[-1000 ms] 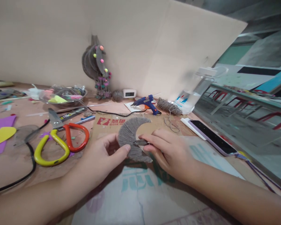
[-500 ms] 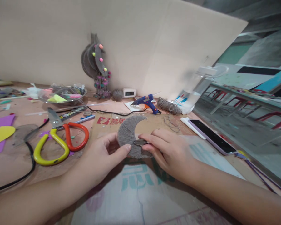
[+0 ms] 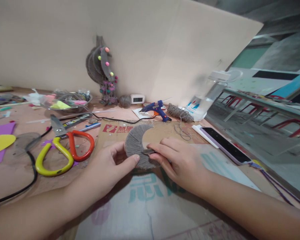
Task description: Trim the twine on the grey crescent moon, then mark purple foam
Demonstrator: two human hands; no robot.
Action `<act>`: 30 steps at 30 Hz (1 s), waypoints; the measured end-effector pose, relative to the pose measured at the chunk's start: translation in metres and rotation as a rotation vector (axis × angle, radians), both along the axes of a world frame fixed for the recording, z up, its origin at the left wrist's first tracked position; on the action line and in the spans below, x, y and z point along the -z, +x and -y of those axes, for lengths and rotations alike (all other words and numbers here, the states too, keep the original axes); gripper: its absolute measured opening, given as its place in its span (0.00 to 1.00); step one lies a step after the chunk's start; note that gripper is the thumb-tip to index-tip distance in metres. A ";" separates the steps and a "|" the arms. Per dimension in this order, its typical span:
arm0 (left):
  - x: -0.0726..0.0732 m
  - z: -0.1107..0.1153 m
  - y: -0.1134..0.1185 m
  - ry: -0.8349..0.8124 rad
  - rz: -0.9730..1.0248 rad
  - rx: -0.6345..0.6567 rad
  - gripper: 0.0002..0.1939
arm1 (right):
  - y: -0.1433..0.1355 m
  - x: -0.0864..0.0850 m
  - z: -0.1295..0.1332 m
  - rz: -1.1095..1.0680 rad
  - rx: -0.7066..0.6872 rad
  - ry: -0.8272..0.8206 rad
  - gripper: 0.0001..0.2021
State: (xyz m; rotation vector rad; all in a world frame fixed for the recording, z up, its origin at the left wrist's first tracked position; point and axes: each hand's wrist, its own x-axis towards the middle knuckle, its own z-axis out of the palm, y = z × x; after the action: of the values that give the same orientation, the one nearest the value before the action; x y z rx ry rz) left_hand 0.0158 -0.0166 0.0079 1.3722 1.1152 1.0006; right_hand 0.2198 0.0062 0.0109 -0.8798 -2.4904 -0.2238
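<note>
A crescent moon wrapped in grey yarn is held over the table in front of me. My left hand grips its outer left curve, thumb on the front face and the fingers behind. My right hand is closed at the lower right tip of the crescent. Between its thumb and forefinger is a small dark grey, pointed piece, lying against the inner curve. Its kind is unclear, and my fingers hide much of it and the lower tip.
Large scissors lie at left beside a black cord and purple and yellow foam pieces. A blue glue gun, grey yarn and a bottle stand behind. A phone lies right. A decorated moon hanging is against the back board.
The crescent has tilted slightly, and the dark grey piece in my right hand has turned a little. Both hands keep almost the same place and hold.
</note>
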 end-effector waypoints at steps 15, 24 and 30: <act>0.000 -0.002 0.000 -0.005 0.035 -0.027 0.03 | 0.001 0.000 0.000 -0.085 -0.048 0.044 0.12; 0.002 0.001 0.000 -0.022 0.041 0.021 0.07 | 0.001 0.002 0.000 -0.042 -0.028 0.053 0.12; 0.002 0.000 -0.001 -0.010 -0.009 0.021 0.07 | 0.001 0.002 0.000 -0.015 -0.014 0.017 0.13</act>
State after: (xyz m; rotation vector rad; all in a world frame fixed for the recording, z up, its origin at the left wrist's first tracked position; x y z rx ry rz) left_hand 0.0146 -0.0165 0.0057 1.3789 1.1093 0.9731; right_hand 0.2206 0.0060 0.0091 -0.8540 -2.4763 -0.2321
